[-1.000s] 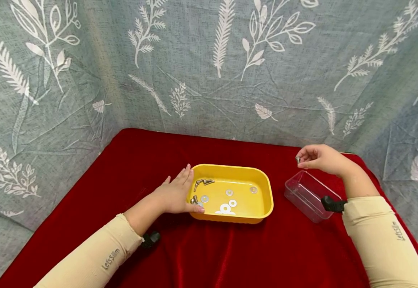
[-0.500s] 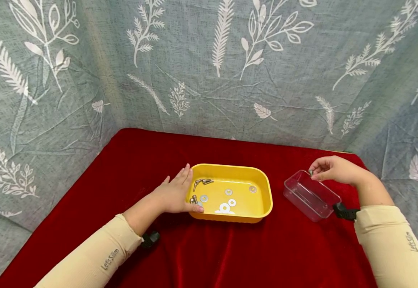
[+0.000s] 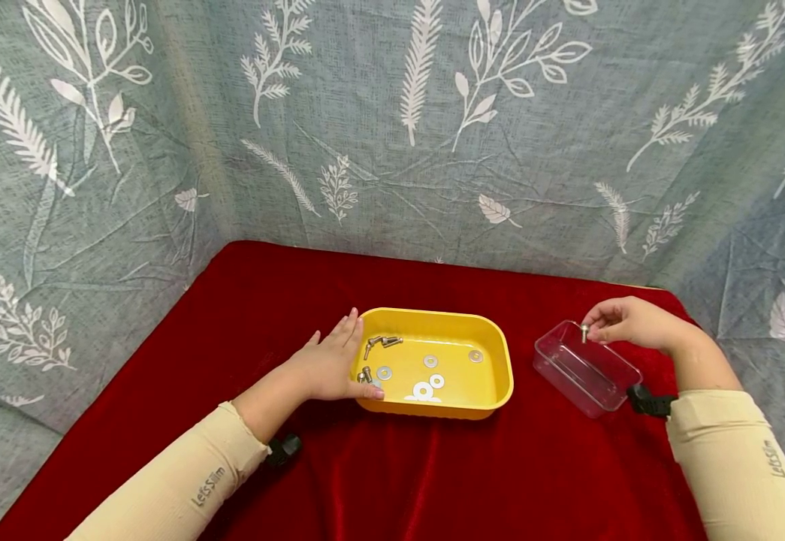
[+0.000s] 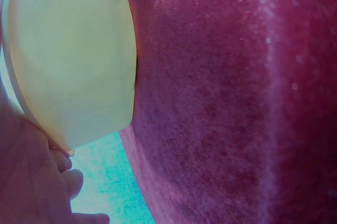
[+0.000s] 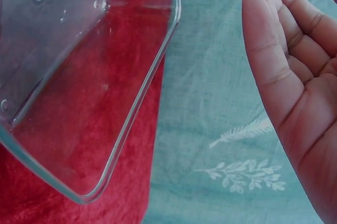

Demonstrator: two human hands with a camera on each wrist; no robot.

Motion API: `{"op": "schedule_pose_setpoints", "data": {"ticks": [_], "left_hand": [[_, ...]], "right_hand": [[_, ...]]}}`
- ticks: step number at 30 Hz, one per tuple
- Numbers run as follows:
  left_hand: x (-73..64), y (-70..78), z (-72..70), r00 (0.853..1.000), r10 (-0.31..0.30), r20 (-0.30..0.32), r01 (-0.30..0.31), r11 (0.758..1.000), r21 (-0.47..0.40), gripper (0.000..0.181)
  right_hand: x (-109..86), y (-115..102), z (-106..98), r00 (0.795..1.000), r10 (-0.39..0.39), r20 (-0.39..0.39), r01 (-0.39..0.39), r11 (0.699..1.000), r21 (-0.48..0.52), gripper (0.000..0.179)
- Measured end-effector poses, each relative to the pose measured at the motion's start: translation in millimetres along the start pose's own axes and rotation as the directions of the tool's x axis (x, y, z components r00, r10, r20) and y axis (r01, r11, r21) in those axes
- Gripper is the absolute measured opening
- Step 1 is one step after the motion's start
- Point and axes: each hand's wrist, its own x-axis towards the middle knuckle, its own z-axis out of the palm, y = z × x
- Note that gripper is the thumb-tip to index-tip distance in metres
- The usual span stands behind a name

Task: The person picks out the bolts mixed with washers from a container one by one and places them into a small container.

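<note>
In the head view, my left hand rests along the left end of a yellow tray, fingers straight and thumb over the near corner. The left wrist view shows the tray's outer wall beside that hand. Inside the tray lie several screws and washers, some partly behind the thumb. My right hand pinches a screw at its fingertips, shank pointing down, above the far rim of a clear plastic box. In the right wrist view, fingers are beside the box's rim; the screw is not visible there.
Red cloth covers the table under both containers. A patterned grey-green curtain hangs behind the table and on both sides. Black straps sit at the wrists. The clear box stands to the right of the tray, with red cloth between.
My right hand has moved right and down with the screw, from beyond the clear box to over its far rim. More of the screw shows below the fingertips. The left hand stays put.
</note>
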Motion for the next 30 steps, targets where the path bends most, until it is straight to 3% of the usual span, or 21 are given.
{"op": "schedule_pose_setpoints", "data": {"ticks": [7, 12, 18, 24, 30], "left_hand": [[2.1, -0.5, 1.2, 1.000, -0.001, -0.003, 0.001, 1.000, -0.004, 0.121], [3.2, -0.7, 1.9, 1.000, -0.003, -0.002, 0.003, 1.000, -0.008, 0.122], [4.3, -1.7, 2.7, 1.000, -0.002, -0.006, 0.002, 1.000, -0.008, 0.122], [5.0, -3.4, 4.3, 1.000, -0.003, -0.007, 0.003, 1.000, -0.003, 0.123], [4.2, -3.7, 3.5, 1.000, 0.004, -0.008, -0.004, 1.000, 0.002, 0.123]], "right_hand": [[3.6, 0, -1, 0.999, -0.038, -0.021, 0.038, 0.999, 0.013, 0.031], [15.9, -14, 4, 0.997, -0.076, -0.016, 0.076, 0.997, -0.021, 0.025], [39.7, -45, 25, 0.990, -0.117, 0.081, 0.117, 0.993, 0.010, 0.020], [64.6, -78, 59, 0.940, -0.214, 0.267, 0.207, 0.977, 0.056, 0.019], [82.8, -103, 87, 0.890, -0.165, 0.425, 0.188, 0.982, -0.012, 0.016]]}}
